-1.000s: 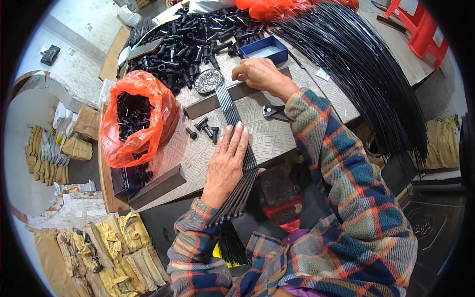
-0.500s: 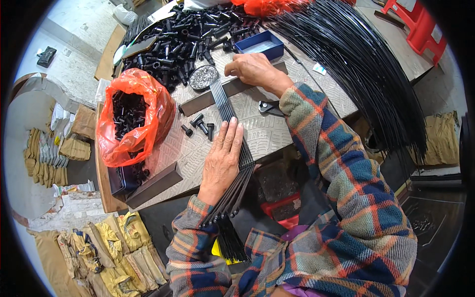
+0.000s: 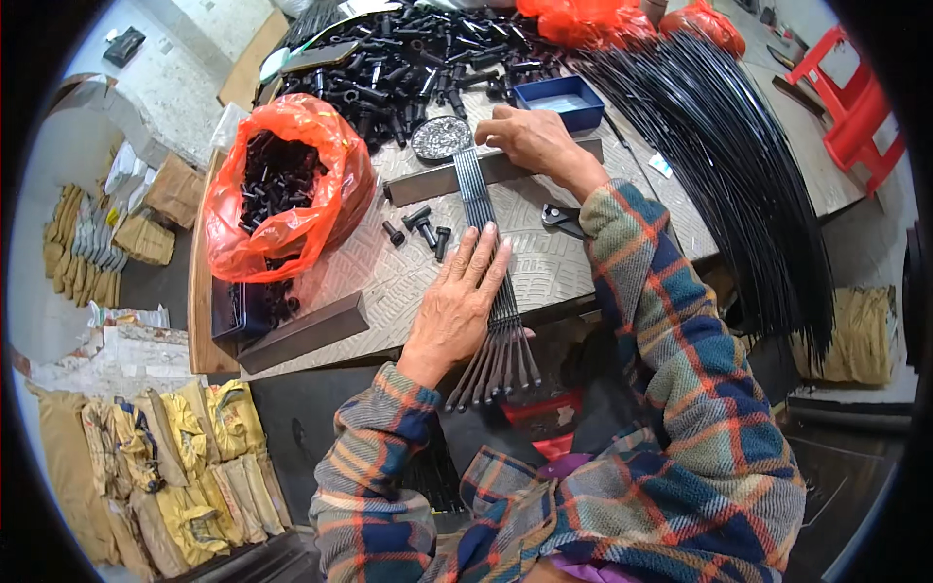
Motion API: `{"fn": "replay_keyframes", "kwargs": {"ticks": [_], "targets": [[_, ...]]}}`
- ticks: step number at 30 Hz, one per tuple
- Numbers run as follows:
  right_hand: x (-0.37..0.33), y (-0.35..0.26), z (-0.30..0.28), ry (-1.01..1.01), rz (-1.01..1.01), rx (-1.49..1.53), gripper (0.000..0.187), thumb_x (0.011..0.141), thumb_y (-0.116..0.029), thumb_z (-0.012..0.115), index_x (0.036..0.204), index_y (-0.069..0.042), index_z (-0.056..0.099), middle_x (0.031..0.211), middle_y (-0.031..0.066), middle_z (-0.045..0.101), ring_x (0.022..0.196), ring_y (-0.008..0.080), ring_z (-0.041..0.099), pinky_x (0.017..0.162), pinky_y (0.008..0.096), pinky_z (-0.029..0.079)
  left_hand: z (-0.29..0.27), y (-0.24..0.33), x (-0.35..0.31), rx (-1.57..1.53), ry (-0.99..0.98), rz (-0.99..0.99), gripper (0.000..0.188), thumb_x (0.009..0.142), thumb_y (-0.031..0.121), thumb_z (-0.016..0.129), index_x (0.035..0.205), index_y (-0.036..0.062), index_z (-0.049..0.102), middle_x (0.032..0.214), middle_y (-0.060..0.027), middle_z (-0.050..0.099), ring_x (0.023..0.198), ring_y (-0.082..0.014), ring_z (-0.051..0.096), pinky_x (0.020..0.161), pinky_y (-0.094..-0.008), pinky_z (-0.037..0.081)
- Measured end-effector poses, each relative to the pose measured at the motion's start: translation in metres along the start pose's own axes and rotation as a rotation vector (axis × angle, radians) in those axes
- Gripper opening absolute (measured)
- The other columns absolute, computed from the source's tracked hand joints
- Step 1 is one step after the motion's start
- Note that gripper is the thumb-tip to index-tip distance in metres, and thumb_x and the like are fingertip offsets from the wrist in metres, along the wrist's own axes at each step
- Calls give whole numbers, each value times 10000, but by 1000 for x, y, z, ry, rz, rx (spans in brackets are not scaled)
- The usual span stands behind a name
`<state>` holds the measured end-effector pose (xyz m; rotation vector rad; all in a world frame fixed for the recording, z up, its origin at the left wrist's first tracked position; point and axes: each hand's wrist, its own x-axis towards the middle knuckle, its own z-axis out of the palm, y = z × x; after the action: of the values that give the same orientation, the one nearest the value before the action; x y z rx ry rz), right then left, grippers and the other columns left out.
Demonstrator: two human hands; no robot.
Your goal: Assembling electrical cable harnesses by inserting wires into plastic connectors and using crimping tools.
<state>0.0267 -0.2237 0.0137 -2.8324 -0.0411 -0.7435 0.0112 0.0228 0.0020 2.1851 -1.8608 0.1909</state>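
Observation:
A row of thin black rods (image 3: 476,199) lies side by side across an angled metal bar (image 3: 428,184), the near ends fanning out past the table edge. My left hand (image 3: 455,309) rests on them with fingers straight; what looks like its thumb tip shows beneath the rods, so they are held between. By the far rod ends, just above the bar, my right hand (image 3: 533,146) has curled fingers; anything in the fingertips is hidden. A round dish (image 3: 440,139) of small shiny metal bits touches the far rod ends.
Several black bolts (image 3: 420,225) lie left of the rods, pliers (image 3: 562,220) to the right. A red plastic bag (image 3: 340,199) of black bolts, a bolt pile (image 3: 408,58), a blue tray (image 3: 561,102) and a large rod bundle (image 3: 719,146) surround the work. A second metal bar (image 3: 306,333) lies at the front left.
The view has shifted, so the table appears further right. The near rod ends have spread into a wider fan and swung rightward. Both hands keep roughly their places on the work.

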Motion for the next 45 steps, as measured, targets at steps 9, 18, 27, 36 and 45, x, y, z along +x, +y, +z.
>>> {"fn": "replay_keyframes", "kwargs": {"ticks": [9, 18, 27, 36, 45], "targets": [[-11, 4, -14, 49, 136, 12, 135, 789, -156, 564, 924, -149, 571, 849, 45, 586, 808, 271, 593, 651, 379, 456, 1, 7, 1, -100, 26, 6, 646, 722, 1, 453, 1348, 60, 307, 1395, -211, 258, 1294, -334, 267, 1056, -403, 253], [-4, 13, -10, -42, 16, 40, 60, 787, -141, 555, 821, -107, 591, 800, 40, 586, 780, 259, 582, 646, 353, 444, -11, 7, 5, -122, -12, -48, 714, 696, 115, 569, 1354, 68, 296, 1405, -218, 229, 1293, -355, 258, 1052, -426, 244], [3, 4, -9, 322, 66, 320, 124, 801, -91, 563, 911, -41, 592, 849, 123, 613, 799, 309, 592, 690, 343, 464, 1, -1, -4, 7, 23, -4, 781, 641, 180, 620, 1346, 68, 303, 1402, -173, 263, 1280, -343, 283, 1045, -422, 256], [20, 80, -40, -292, 381, -303, 146, 670, -150, 595, 795, -161, 671, 780, 88, 643, 774, 276, 618, 626, 394, 479, 4, 4, -1, -69, 38, 5, 887, 547, 182, 684, 1337, 45, 304, 1405, -155, 271, 1299, -325, 259, 1055, -411, 255], [14, 70, -48, 156, 298, -116, 84, 805, -146, 511, 843, -90, 562, 823, 127, 575, 792, 321, 585, 665, 410, 456, 8, 3, -3, 29, 58, 41, 880, 646, 446, 658, 1344, 53, 296, 1416, -144, 256, 1294, -298, 277, 1047, -407, 259]]}}
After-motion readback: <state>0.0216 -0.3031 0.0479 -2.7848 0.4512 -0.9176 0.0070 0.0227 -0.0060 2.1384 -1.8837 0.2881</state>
